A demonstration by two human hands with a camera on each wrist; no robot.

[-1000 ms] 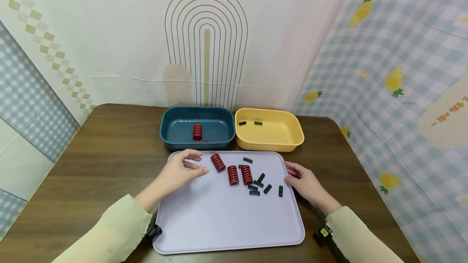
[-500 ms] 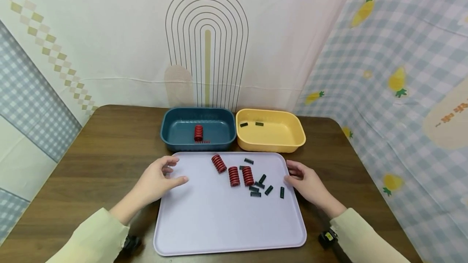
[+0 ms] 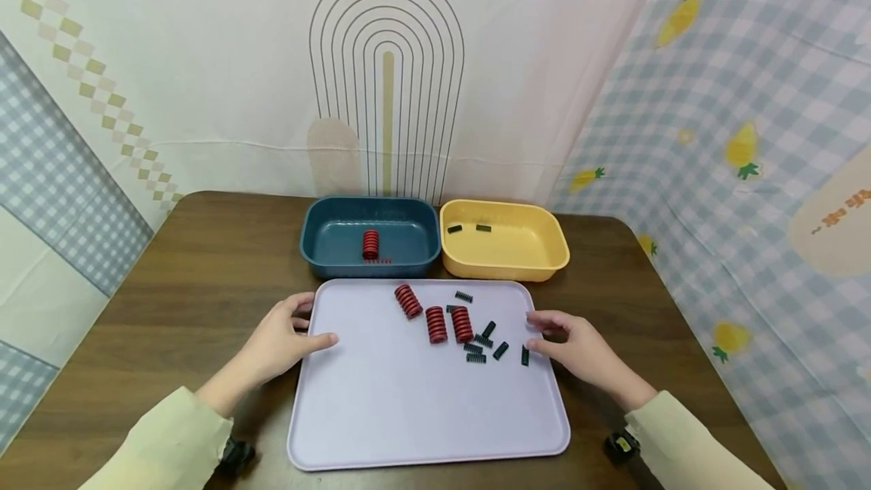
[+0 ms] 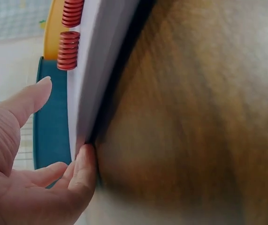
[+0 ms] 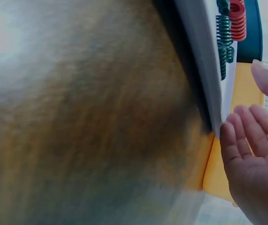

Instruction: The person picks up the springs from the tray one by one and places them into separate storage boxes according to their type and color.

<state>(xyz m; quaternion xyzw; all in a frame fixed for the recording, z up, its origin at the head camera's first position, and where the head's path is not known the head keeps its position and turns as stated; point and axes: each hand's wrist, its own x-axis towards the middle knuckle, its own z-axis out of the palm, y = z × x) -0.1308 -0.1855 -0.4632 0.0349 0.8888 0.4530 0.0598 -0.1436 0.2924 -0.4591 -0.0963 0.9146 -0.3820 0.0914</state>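
A pale lilac tray lies on the table. Three thick red springs and several small dark green springs are on its far half. My left hand is at the tray's left edge; in the left wrist view its fingertips touch the tray's side, thumb held apart. At the right edge is my right hand, its thumb over the rim by a green spring. In the right wrist view its fingertips meet the tray's side. Neither hand grips anything.
Behind the tray stand a dark blue bin with one red spring in it and a yellow bin with two small green springs. The wooden table backs onto a hanging cloth.
My left hand has drawn back leftward from above the tray to its left edge. The right hand has shifted slightly, its thumb further over the rim. The springs lie as before.
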